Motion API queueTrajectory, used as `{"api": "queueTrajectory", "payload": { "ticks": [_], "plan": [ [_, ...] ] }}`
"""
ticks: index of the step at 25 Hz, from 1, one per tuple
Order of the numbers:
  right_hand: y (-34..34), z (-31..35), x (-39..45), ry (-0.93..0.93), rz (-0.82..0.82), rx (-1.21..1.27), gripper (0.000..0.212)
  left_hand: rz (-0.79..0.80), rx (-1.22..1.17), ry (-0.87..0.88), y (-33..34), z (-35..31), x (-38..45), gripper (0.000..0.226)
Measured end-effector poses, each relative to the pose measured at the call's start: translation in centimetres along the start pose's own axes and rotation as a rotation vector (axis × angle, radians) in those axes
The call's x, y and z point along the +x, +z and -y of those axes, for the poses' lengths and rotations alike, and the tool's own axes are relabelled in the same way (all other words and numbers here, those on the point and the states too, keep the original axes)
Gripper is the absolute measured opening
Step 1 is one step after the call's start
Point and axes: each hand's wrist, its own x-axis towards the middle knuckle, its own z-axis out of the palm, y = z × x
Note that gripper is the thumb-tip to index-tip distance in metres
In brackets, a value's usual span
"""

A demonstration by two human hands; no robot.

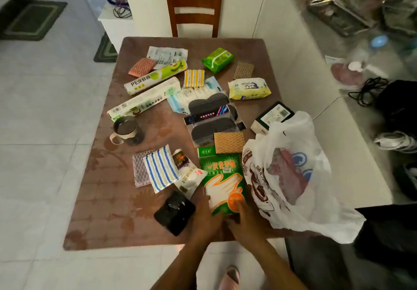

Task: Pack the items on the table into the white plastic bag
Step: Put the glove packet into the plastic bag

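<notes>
Gripping the flat green glove packet at its near end, both hands closed fingers around it, apparently for transfer into the crumpled white plastic bag just beside.

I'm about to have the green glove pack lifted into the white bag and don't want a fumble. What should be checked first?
1. Both hands on the glove pack: ok, left hand and right hand hold its near end.
2. White bag mouth open: ok, it gapes upward.
3. Room inside the bag: cannot tell, reddish contents already show.
4. Nothing lying on the pack: not ok, a tan sponge overlaps its far end.
5. Black packet out of the way: ok, it sits to the left.
</notes>
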Motion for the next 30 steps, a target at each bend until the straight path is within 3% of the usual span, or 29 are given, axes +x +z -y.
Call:
{"api": "queueTrajectory", "payload": {
  "ticks": [3,6,8,12,16,17,19,20,22,25,27,30],
  "plan": [
    [0.2,0.2,1.5,0.019,0.025,-0.092,0.080,-0.019,-0.240,-0.126,0.6,1.9,3.8,0.066],
    [0.4,-0.2,2.3,0.143,0.093,0.064,0.077,-0.084,-0.344,-0.397,0.7,0.8,4.7,0.053],
    [0.0,0.1,2.5,0.162,0.109,0.117,0.074,-0.053,-0.410,-0.463,0.3,-0.8,4.9,0.040],
    [-2.7,0.9,1.9,0.080,0.056,0.258,0.033,-0.085,-0.397,-0.366,-2.2,-5.7,1.9,0.030],
    [-7.1,2.8,-0.5,-0.118,-0.313,0.533,0.021,-0.111,-0.630,-0.200,-6.3,-11.2,-5.3,0.023],
    [-8.7,3.1,-0.6,-0.124,-0.351,0.574,0.030,-0.093,-0.666,-0.148,-6.7,-12.1,-6.3,0.023],
    [-12.3,2.4,-0.4,-0.099,-0.220,0.753,0.052,0.042,-0.651,-0.078,-5.8,-14.4,-6.7,0.027],
    [-14.3,1.7,-0.2,-0.099,-0.104,0.915,0.051,0.134,-0.639,-0.071,-4.9,-15.6,-6.2,0.029],
    [-18.4,-0.8,0.2,-0.022,0.027,1.034,0.043,0.257,-0.478,-0.064,-2.2,-17.4,-4.6,0.028],
    [-23.9,-6.5,-0.4,0.160,-0.053,0.908,0.038,0.181,0.295,0.295,1.1,-19.0,-2.3,0.057],
    [-27.0,-10.4,-1.0,0.235,-0.064,0.875,0.035,0.150,0.835,0.528,3.2,-20.6,-1.5,0.045],
    [-29.1,-13.3,0.1,0.308,0.040,0.792,0.032,0.478,0.952,0.464,6.9,-19.1,0.6,0.057]
  ]
}}
